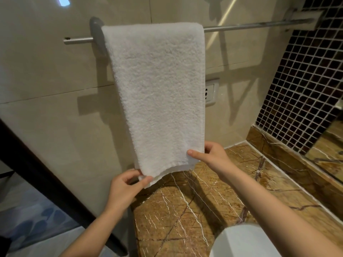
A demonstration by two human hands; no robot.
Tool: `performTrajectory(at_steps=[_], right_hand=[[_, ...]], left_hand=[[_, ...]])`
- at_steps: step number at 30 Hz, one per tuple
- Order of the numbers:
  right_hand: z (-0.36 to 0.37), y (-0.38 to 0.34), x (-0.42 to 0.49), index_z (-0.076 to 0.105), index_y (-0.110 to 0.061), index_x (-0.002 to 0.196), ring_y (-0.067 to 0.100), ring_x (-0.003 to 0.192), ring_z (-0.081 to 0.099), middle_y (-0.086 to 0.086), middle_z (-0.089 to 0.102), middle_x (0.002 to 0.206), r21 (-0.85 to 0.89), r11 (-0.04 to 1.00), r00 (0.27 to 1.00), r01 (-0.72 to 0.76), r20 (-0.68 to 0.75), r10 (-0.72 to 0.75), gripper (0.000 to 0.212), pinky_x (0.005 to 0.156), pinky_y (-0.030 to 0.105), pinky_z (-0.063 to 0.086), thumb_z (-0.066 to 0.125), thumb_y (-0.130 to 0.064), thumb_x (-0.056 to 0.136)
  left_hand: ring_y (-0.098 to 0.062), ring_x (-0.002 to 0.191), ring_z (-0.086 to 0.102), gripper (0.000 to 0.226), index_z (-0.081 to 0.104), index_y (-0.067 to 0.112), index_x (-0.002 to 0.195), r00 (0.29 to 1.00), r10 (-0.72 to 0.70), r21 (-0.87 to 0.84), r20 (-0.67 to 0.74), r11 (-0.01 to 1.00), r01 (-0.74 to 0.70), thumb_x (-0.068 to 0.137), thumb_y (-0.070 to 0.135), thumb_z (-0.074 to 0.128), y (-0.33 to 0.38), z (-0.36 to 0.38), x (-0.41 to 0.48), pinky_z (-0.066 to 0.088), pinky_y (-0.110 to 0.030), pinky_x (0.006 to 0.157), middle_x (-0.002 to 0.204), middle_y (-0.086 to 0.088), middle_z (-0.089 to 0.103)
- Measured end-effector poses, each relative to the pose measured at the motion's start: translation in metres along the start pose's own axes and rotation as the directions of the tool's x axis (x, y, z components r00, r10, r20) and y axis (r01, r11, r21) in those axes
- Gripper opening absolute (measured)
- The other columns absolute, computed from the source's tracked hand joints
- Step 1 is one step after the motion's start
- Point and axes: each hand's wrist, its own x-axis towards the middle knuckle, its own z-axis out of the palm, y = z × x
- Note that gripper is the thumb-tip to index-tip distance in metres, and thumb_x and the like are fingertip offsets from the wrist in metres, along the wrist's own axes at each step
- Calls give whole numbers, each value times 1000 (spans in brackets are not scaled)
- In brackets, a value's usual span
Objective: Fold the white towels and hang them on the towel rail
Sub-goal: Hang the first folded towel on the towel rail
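The white towel (157, 89) hung folded over the towel rail (241, 27), hard by the left bracket (96, 36), its doubled length dropping flat down the tiled wall to just above the desk (185, 210). The left hand (126, 186) pinched the lower left corner, thumb in front and fingers behind. The right hand (209, 156) pinched the lower right corner the same way, thumb laid on the front face. Soft terry, light and limp by the look of it: it would drape wherever it was led. It would likely slide along the smooth bar if tugged unevenly, so the bottom corners were the sensible hold for squaring the hems. The back layer peeped out a little below the front one at the left corner, so the edges were not quite level. As for room, plenty of bare rail ran off to the right. The wall socket (210, 91) sat just beside the towel's right edge, the white basin (245, 242) lay below the hands, and the dark mosaic wall (306, 80) stood well off to the right.
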Motion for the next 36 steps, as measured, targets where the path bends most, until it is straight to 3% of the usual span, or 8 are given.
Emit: performTrajectory(at_steps=[4, 7, 17, 22, 27, 30, 32, 36], right_hand=[[0, 3, 5, 69, -15, 88, 17, 86, 69, 0, 74, 93, -83, 996, 1000, -18, 20, 20, 10, 78, 31, 56, 74, -20, 81], [0, 9, 7, 68, -20, 87, 8, 78, 67, -4, 73, 89, -125, 992, 999, -25, 29, 29, 8, 71, 25, 55, 73, -22, 81], [5, 22, 15, 70, -20, 81, -7, 50, 59, -6, 72, 82, -142, 990, 999, -19, -44, 13, 5, 45, 9, 42, 73, -23, 83], [5, 25, 20, 67, -31, 82, -8, 72, 67, -22, 67, 80, -229, 973, 997, -15, -75, -2, 4, 62, 13, 51, 72, -31, 82], [7, 29, 18, 65, -37, 49, -9, 43, 54, -21, 61, 50, -156, 987, 992, 47, -111, -65, 37, 43, 5, 38, 76, -19, 80], [5, 34, 14, 69, -29, 81, 3, 67, 67, -6, 72, 73, -43, 997, 983, 56, -170, -63, 21, 61, 18, 56, 80, -13, 73], [2, 35, 14, 58, -13, 105, 16, 85, 71, 5, 73, 92, 57, 998, 989, 3, -151, 6, 42, 70, 28, 59, 81, -7, 70], [-7, 32, 16, 65, -17, 102, 10, 87, 71, -5, 74, 96, 16, 998, 998, -68, 15, 67, 34, 67, 18, 55, 77, -4, 74]], left_hand=[[-3, 68, 70, 17, 74, 18, 77, 1000, 19, -59, -19, 998, -20, 65, 12, 83, 14, 4, 13, 50, -12, 55, 77, 10, 75], [-7, 69, 71, 19, 73, 18, 78, 1000, 6, -65, -13, 998, -7, 63, 14, 84, 18, 7, 19, 53, -16, 55, 77, 9, 75], [-11, 85, 70, 24, 75, 30, 72, 998, 54, 41, 20, 998, -54, 68, 8, 83, 3, 3, 10, 54, -35, 83, 85, 9, 75], [-19, 90, 70, 14, 75, 12, 81, 998, 32, 20, -46, 999, -31, 70, 5, 81, 0, 2, 13, 53, -45, 90, 87, 1, 76], [-16, 82, 71, 19, 74, 21, 80, 1000, 18, 20, -11, 1000, -17, 74, 3, 77, 0, 4, 11, 56, -36, 81, 82, 6, 75], [-12, 77, 70, 21, 68, 16, 81, 1000, 4, -38, -9, 999, -4, 76, -4, 73, -3, 8, 9, 57, -22, 70, 79, 7, 75], [-9, 76, 70, 25, 61, 12, 84, 999, -10, -103, -32, 995, 7, 77, -10, 69, -3, 11, 10, 54, -16, 67, 78, 2, 74], [-18, 75, 65, 32, 46, 10, 80, 996, -14, -146, -83, 989, 2, 78, -15, 65, -4, 13, 15, 52, -23, 64, 82, -15, 67]])
